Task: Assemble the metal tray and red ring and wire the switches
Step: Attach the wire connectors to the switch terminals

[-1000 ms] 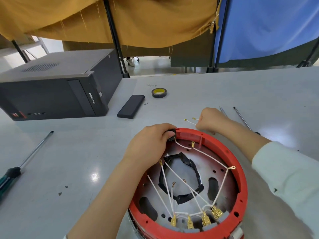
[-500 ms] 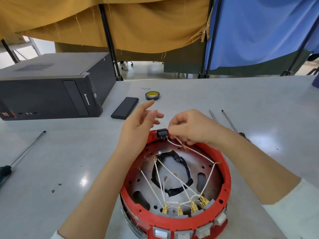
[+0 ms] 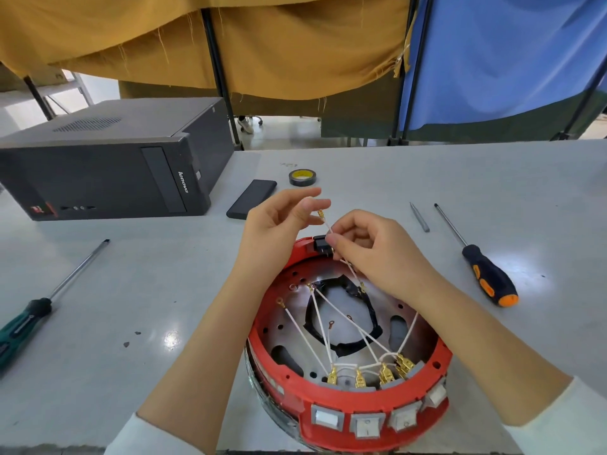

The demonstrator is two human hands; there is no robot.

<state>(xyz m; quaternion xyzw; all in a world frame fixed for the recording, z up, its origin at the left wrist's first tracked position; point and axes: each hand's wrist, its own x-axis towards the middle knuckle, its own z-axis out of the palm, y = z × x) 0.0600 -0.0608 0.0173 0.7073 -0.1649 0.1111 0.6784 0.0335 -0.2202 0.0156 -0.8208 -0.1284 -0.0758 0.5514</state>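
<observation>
A person works over a red ring (image 3: 371, 421) seated on a metal tray (image 3: 295, 310), which stands on a grey surface (image 3: 131, 307) close to the near edge. The right hand (image 3: 371, 251) pinches a thin white wire (image 3: 329, 229) between thumb and forefinger, just beside a small black switch (image 3: 320, 243) set into the far rim of the ring. The wire runs up from the fingers to a brass terminal (image 3: 320, 213) at its free end. The left hand (image 3: 279, 224) hovers just above the far rim with its fingers loosely spread, the fingertips near that terminal; whether they touch it cannot be told.

Inside the ring, more white wires (image 3: 305, 336) cross the perforated tray to a row of brass connectors (image 3: 368, 376) at the near rim. A loop of black tape (image 3: 341, 320) lines the opening at the tray's centre. Four grey rocker switches (image 3: 364, 421) sit in the ring's outer wall facing the camera.

Well to the left lies a green-handled screwdriver (image 3: 23, 318). To the right lie an orange-and-black screwdriver (image 3: 489, 277) and, beside its shaft, a short metal bit (image 3: 419, 217). Beyond the hands are a dark flat case (image 3: 251, 198), a roll of black tape with a yellow core (image 3: 302, 177) and a black computer tower (image 3: 108, 159) lying on its side. Mustard and blue cloth screens (image 3: 295, 44) hang behind the surface.
</observation>
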